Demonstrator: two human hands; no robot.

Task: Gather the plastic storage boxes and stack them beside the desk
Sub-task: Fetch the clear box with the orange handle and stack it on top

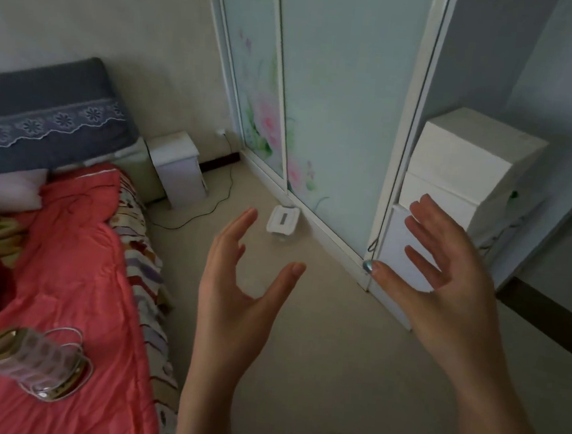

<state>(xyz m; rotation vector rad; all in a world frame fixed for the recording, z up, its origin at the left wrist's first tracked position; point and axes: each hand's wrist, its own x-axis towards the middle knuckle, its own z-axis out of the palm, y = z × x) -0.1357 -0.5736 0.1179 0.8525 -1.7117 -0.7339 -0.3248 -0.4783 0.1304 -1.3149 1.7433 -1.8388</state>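
Beige floor (318, 356) runs between a bed on my left and sliding doors (338, 101) with pale flower prints. On that floor, just beside the door track, lies one small clear box (282, 220) with a white lid, blurred at this range. It sits beyond both hands and between them, nearer the left fingertips, touching neither. My left hand (237, 291) is raised with fingers spread and thumb wide, palm turned inward, holding nothing. My right hand (450, 284) mirrors it, fingers splayed and empty, a blue-painted thumbnail showing. Behind the right hand stands a tall white stack (465, 183) by the door frame; I cannot tell whether these are boxes or a cabinet. Farther back, a white nightstand (178, 170) stands in the corner, with a dark cable (210, 207) trailing across the floor near it. On the red quilt (68, 268) at lower left lies a clear handbag (33, 361) with gold trim.
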